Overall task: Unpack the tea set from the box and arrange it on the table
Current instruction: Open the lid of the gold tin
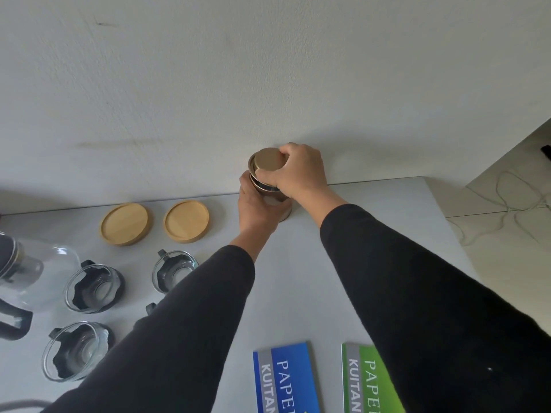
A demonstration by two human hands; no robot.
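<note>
Head view: at the table's (328, 263) far edge, against the wall (268, 70), a person works on a small canister (269, 193) at about 12 o'clock. The left hand (256, 208) wraps around the canister's body, steadying it on the table. The right hand (298, 171) grips the round gold lid (269, 158) from above, fingers curled over its rim; the lid sits tilted on the canister's mouth. At 10 o'clock lie two wooden coasters (125, 223), side by side and apart. At 8 o'clock stand three glass cups (94, 289) with dark holders, beside a glass teapot (29, 269) at 9 o'clock. At 6 o'clock lie a blue booklet (286, 380) and a green booklet (369, 380), partly under the right sleeve (432, 293).
</note>
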